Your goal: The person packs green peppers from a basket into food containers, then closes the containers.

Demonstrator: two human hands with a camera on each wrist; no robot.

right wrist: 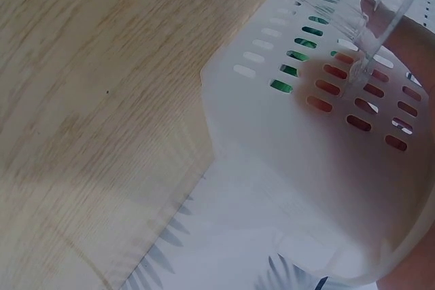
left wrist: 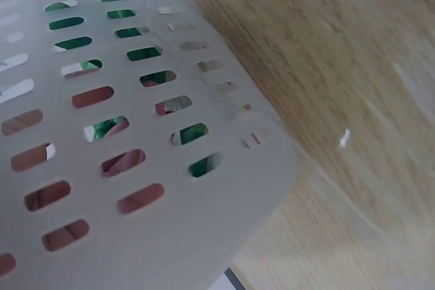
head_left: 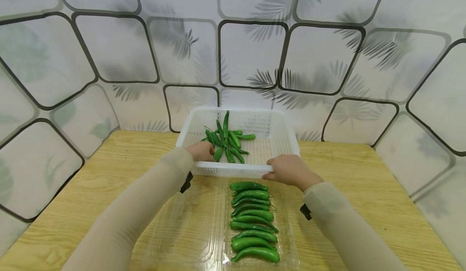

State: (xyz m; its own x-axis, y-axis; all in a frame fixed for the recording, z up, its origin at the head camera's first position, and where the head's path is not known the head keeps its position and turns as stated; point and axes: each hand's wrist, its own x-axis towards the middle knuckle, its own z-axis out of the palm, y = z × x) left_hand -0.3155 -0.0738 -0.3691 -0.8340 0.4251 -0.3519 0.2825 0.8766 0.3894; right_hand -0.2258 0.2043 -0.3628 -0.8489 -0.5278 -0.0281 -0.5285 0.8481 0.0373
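A white plastic basket [head_left: 280,145] with slotted walls holds a pile of green chili peppers [head_left: 234,139]. My left hand [head_left: 199,150] reaches over its front rim at the left, fingers curled down beside the peppers. Through the slots in the left wrist view, skin and green show close together; I cannot tell whether a pepper is in its grasp. At the basket's front right, my right hand [head_left: 289,170] grips the rim, with a finger [right wrist: 401,35] outside the wall. Below the basket, several green chili peppers [head_left: 253,218] lie in a column in a clear plastic tray [head_left: 287,238].
The left half of the clear tray shows bare plastic [head_left: 189,230]. Under everything is a wood-grain table [head_left: 364,190]. A patterned white curtain [head_left: 251,52] surrounds the table's back and sides, close behind the basket.
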